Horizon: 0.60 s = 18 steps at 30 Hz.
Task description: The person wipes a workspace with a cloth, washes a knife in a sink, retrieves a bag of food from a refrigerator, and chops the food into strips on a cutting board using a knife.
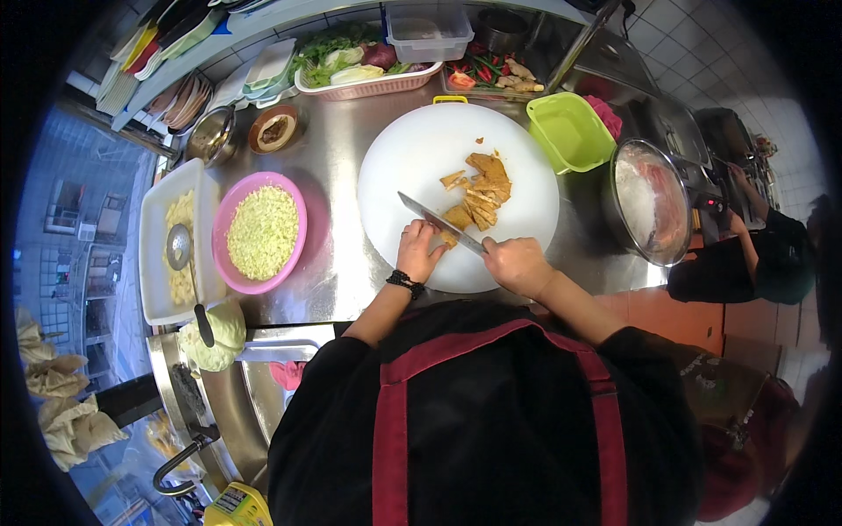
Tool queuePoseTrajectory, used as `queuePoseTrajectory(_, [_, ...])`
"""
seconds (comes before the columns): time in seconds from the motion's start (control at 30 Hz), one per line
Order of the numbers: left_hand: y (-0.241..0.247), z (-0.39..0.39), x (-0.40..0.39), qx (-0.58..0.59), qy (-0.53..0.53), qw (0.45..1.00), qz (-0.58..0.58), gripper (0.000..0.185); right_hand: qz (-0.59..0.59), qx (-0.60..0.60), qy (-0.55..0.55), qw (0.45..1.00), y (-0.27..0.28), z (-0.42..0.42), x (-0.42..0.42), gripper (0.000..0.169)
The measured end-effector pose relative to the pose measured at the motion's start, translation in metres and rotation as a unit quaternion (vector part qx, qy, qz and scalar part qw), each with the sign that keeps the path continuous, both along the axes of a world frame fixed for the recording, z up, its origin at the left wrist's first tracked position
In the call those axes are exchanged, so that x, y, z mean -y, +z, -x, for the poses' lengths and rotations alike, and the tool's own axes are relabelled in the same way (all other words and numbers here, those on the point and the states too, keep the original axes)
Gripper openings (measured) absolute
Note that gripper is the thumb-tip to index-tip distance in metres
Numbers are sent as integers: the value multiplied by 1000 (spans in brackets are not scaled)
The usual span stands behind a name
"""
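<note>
On the round white cutting board (pixel 395 158) lies brown sliced food (pixel 488 181), perhaps tofu, in a loose heap of strips and pieces. My right hand (pixel 520 266) is closed around the handle of a kitchen knife (pixel 441 222), whose blade slants up to the left across the near end of the food. At the board's near left, my left hand (pixel 419 251), with a dark beaded bracelet at the wrist, has its fingertips beside the blade, on or against a small piece of the food (pixel 449 239). How firmly it holds that piece cannot be told.
Left stand a pink bowl (pixel 300 243) of chopped pale vegetable, a white tub (pixel 152 243) with a skimmer, and a cabbage (pixel 214 335) by the sink. Right are a green basket (pixel 571 131) and a metal bowl (pixel 684 204). Vegetables fill a basket (pixel 371 85) behind. A co-worker's arm (pixel 746 237) shows far right.
</note>
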<state>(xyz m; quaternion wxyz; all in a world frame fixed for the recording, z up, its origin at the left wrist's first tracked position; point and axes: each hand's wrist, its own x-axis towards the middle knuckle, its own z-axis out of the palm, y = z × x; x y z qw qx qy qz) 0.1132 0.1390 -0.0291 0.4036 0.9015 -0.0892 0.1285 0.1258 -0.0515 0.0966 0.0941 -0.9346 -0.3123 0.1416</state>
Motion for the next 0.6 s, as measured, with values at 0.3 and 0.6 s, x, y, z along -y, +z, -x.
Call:
queuePoseTrajectory(0.3, [-3,-14,10,3,-30,998,-52,26,-121,36,-156,980,-52,-16,9,24])
queuePoseTrajectory(0.6, [43,-123,54,5,-30,992,-118,35,-286,-82,-441,847,-8,-2,77,22])
